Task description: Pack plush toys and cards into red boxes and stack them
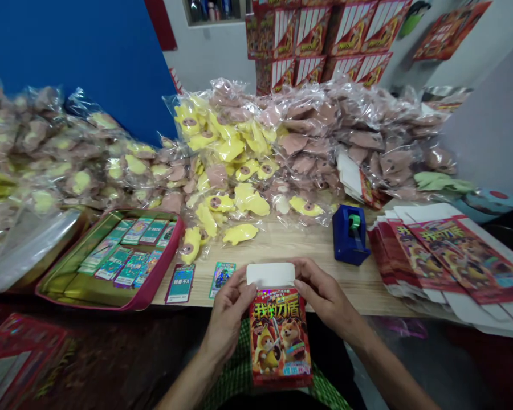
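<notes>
At the table's front edge, a red printed cardboard box (280,339) with cartoon animals is held between my two hands. Its white top flap (271,274) stands up at the far end. My left hand (231,307) grips the box's upper left corner, thumb near the flap's base. On the opposite corner, my right hand (327,299) has its thumb at the flap and its fingers behind it. Whether anything is inside the box cannot be seen. Just beyond my left hand lies a teal-edged card (221,279), with another card (180,283) farther left.
Heaped bagged yellow and brown toys (239,154) line the table's back. A pink-rimmed tray (154,290) with several cards sits left. To the right are a blue tape dispenser (349,236) and a stack of flattened boxes (465,256). Red boxes (312,40) are stacked behind.
</notes>
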The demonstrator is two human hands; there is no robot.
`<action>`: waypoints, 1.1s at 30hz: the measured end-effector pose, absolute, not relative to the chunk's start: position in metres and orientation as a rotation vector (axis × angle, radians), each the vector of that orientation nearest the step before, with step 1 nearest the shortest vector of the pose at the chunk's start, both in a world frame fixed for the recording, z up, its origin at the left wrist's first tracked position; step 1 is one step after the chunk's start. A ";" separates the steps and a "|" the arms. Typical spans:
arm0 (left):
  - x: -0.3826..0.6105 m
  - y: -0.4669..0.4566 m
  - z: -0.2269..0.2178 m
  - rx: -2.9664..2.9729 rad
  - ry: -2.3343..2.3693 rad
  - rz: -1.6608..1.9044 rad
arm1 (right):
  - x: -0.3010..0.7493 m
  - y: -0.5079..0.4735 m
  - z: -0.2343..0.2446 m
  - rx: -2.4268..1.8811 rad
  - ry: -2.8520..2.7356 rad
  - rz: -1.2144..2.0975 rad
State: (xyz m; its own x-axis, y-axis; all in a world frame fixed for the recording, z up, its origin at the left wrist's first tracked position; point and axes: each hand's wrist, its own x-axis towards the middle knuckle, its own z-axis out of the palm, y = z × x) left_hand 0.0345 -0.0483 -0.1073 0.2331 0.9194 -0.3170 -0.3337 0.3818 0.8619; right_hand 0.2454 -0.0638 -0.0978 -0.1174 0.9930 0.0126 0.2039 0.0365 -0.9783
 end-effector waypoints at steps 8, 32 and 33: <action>0.015 -0.048 -0.105 1.045 1.030 0.909 | 0.244 -0.072 -0.072 -1.336 -1.861 1.144; -0.007 -0.044 -0.112 1.350 0.841 0.703 | 0.239 -0.096 -0.102 -1.284 -1.743 1.073; -0.007 -0.044 -0.111 1.392 0.835 0.710 | 0.239 -0.096 -0.102 -1.271 -1.731 1.056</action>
State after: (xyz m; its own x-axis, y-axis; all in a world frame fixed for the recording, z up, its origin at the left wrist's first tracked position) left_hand -0.0069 -0.0440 -0.1112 0.5410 0.8369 -0.0836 0.0512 0.0665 0.9965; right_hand 0.2389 -0.0959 -0.1025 -0.2442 0.9659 0.0862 0.3654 0.1740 -0.9144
